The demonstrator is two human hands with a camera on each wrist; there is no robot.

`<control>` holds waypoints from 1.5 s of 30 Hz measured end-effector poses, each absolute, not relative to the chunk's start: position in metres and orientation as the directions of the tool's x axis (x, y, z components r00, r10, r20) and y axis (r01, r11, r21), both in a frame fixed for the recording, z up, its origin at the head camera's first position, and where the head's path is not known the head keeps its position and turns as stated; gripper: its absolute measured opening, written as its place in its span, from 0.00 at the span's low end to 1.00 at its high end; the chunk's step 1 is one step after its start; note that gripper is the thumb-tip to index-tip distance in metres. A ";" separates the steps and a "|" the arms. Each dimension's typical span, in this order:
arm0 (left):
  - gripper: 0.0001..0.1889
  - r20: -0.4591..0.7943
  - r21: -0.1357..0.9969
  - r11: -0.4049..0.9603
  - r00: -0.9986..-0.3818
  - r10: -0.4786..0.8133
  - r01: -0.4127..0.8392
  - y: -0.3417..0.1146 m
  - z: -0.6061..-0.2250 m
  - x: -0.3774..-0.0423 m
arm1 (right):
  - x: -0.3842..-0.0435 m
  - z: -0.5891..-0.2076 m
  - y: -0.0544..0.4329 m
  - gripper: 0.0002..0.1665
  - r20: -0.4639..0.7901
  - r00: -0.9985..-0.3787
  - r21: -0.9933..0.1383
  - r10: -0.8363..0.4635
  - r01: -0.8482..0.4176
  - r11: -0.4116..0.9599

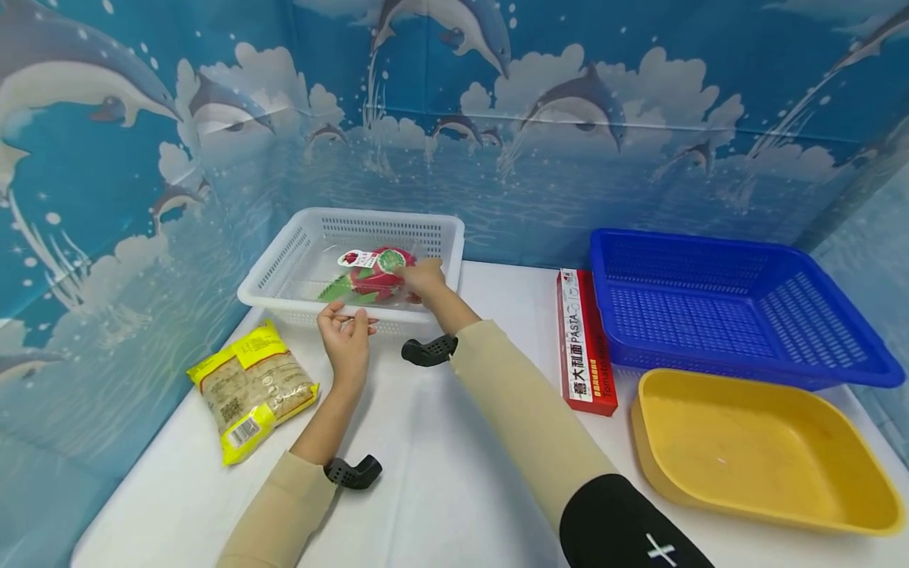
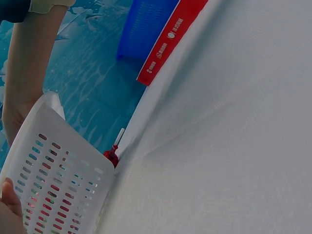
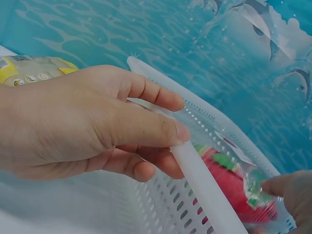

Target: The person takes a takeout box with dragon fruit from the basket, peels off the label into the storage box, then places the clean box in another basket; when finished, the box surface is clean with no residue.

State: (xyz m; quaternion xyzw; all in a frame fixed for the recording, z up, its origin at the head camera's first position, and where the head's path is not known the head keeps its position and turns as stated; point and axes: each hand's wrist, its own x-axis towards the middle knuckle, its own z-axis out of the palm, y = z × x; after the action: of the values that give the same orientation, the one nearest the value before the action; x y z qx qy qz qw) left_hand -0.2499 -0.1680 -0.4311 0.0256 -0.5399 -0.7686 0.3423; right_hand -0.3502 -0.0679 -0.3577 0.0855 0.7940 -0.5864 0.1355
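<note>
Inside the white basket [image 1: 280, 304] lies a clear plastic package [image 1: 376, 272] with a red and green dragon-fruit print. My left hand [image 1: 344, 339] pinches the basket's front rim, thumb above and fingers beneath, as the right wrist view shows. Reaching over that rim, my right hand [image 1: 426, 282] grips the right end of the package; some of its fingers are hidden. In the right wrist view the dragon-fruit package [image 3: 229, 185] shows just beyond the rim, with right-hand fingertips on it. A yellow-edged bag of grain-like food [image 1: 256, 386] lies left of my left hand.
Right of the basket lies a red pasta box [image 1: 588, 343]. A blue basket [image 1: 682, 347] stands beside it at the back, and a yellow tub [image 1: 753, 442] sits in front of that. A dolphin-print curtain [image 1: 533, 189] hangs close behind the white table.
</note>
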 end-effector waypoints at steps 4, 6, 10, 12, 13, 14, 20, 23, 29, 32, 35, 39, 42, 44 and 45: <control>0.18 0.333 0.849 -0.178 -0.765 -0.552 0.497 -0.167 -0.430 -0.249 | -0.349 -0.358 -0.066 0.51 -0.239 -0.970 -0.947 -0.046 0.223 0.230; 0.18 0.336 0.849 -0.174 -0.763 -0.552 0.499 -0.167 -0.430 -0.249 | -0.348 -0.357 -0.065 0.48 -0.196 -0.978 -0.964 -0.068 0.180 0.195; 0.17 0.340 0.847 -0.174 -0.763 -0.550 0.503 -0.167 -0.429 -0.250 | -0.348 -0.356 -0.062 0.42 -0.136 -0.985 -0.977 -0.102 0.116 0.178; 0.18 0.339 0.846 -0.179 -0.765 -0.547 0.503 -0.167 -0.429 -0.250 | -0.348 -0.356 -0.061 0.39 -0.120 -0.987 -0.978 -0.108 0.098 0.186; 0.18 0.338 0.845 -0.183 -0.767 -0.545 0.502 -0.167 -0.429 -0.250 | -0.348 -0.356 -0.060 0.38 -0.112 -0.987 -0.977 -0.111 0.090 0.191; 0.18 0.337 0.846 -0.184 -0.769 -0.543 0.500 -0.167 -0.429 -0.251 | -0.349 -0.357 -0.060 0.37 -0.110 -0.988 -0.977 -0.111 0.087 0.195; 0.19 0.336 0.845 -0.193 -0.776 -0.534 0.499 -0.166 -0.430 -0.251 | -0.349 -0.357 -0.058 0.29 -0.113 -0.988 -0.972 -0.103 0.088 0.216; 0.20 0.336 0.843 -0.200 -0.779 -0.529 0.500 -0.165 -0.430 -0.250 | -0.349 -0.355 -0.058 0.25 -0.116 -0.989 -0.970 -0.096 0.092 0.226; 0.18 0.332 0.845 -0.193 -0.773 -0.541 0.498 -0.165 -0.429 -0.249 | -0.348 -0.352 -0.055 0.19 -0.095 -0.991 -0.973 -0.092 0.072 0.220; 0.18 0.327 0.846 -0.191 -0.768 -0.550 0.497 -0.165 -0.429 -0.250 | -0.347 -0.350 -0.053 0.17 -0.074 -0.992 -0.981 -0.102 0.054 0.185; 0.18 0.323 0.850 -0.191 -0.771 -0.548 0.492 -0.166 -0.429 -0.249 | -0.346 -0.347 -0.050 0.17 -0.052 -0.991 -0.989 -0.120 0.035 0.144; 0.17 0.325 0.855 -0.183 -0.777 -0.540 0.485 -0.166 -0.429 -0.247 | -0.343 -0.341 -0.044 0.18 -0.029 -0.991 -0.994 -0.133 0.014 0.110; 0.17 0.331 0.856 -0.175 -0.775 -0.539 0.487 -0.166 -0.429 -0.247 | -0.341 -0.337 -0.039 0.19 -0.015 -0.991 -0.996 -0.132 0.003 0.089; 0.16 0.332 0.857 -0.169 -0.773 -0.540 0.486 -0.167 -0.429 -0.247 | -0.341 -0.333 -0.037 0.18 -0.012 -0.992 -0.997 -0.127 0.003 0.071; 0.16 0.331 0.858 -0.168 -0.773 -0.542 0.485 -0.168 -0.429 -0.247 | -0.340 -0.331 -0.036 0.18 -0.012 -0.992 -0.998 -0.125 0.003 0.066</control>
State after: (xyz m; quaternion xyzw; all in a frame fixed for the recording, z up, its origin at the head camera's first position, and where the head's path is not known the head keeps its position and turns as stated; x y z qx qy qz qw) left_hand -0.2468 -0.1678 -0.4294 0.0256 -0.5504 -0.7638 0.3361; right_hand -0.3401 -0.0355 -0.3309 -0.0419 0.7287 -0.6819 0.0471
